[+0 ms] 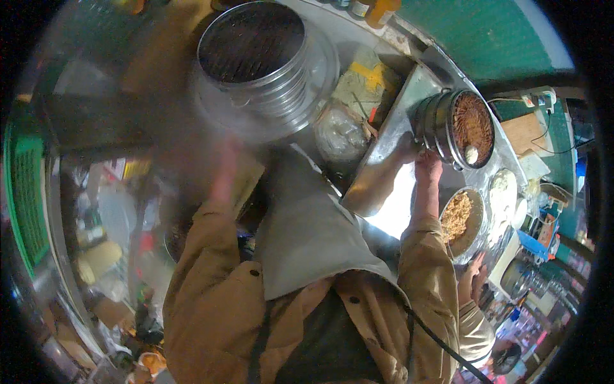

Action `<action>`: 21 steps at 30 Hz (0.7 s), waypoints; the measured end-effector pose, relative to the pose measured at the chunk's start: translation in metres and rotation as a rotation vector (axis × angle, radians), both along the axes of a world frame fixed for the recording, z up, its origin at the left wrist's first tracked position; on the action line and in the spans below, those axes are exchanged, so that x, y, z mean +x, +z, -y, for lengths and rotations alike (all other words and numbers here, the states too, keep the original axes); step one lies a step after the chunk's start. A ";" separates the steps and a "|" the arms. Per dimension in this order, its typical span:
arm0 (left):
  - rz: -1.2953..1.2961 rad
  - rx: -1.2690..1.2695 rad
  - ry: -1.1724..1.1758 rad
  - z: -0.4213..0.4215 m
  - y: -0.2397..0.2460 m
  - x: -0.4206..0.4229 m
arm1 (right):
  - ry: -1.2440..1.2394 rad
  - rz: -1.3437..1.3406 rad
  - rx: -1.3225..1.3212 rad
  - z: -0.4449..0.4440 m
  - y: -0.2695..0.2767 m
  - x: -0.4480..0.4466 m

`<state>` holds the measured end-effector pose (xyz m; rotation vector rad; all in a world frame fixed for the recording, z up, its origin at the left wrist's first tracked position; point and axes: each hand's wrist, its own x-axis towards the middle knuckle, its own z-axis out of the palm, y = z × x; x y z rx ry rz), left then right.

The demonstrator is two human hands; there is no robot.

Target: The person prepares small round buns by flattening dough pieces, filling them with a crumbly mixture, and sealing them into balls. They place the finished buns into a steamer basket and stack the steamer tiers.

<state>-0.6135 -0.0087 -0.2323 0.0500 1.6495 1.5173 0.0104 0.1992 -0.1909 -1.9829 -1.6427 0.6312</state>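
Observation:
My right hand (428, 163) is at the near side of a small stack of metal steamer trays (434, 125) on the steel worktop; its fingers are partly hidden, and the grip does not show. The top tray has a brown slatted liner (472, 125) with one white piece of dough (471, 154) near its edge. My left hand (229, 149) is blurred by steam, below a tall stack of round metal steamer trays (268, 89). The top of that stack is covered by a dark perforated or slatted surface (252, 42). Whether the left hand holds anything is unclear.
A bowl of shredded brown filling (458, 216) and pale dough (501, 197) lie on the steel worktop (379, 182). A co-worker's hands (475, 271) are beside the bowl. A clear plastic bag (340, 132) sits between the worktop and the tall stack. Bottles (381, 12) stand at the back.

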 end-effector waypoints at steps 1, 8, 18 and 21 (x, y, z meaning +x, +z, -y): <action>0.032 0.008 -0.042 -0.016 -0.009 -0.023 | -0.021 0.210 0.048 0.001 0.005 -0.002; -0.058 0.227 -0.201 -0.072 -0.055 -0.119 | -0.108 -0.888 -0.100 -0.029 0.032 -0.203; 0.226 0.119 0.059 -0.050 -0.042 -0.149 | 0.784 -0.144 -0.261 -0.152 -0.035 -0.386; 0.141 0.039 0.019 -0.050 -0.034 -0.149 | 0.967 0.090 -0.073 -0.151 -0.047 -0.388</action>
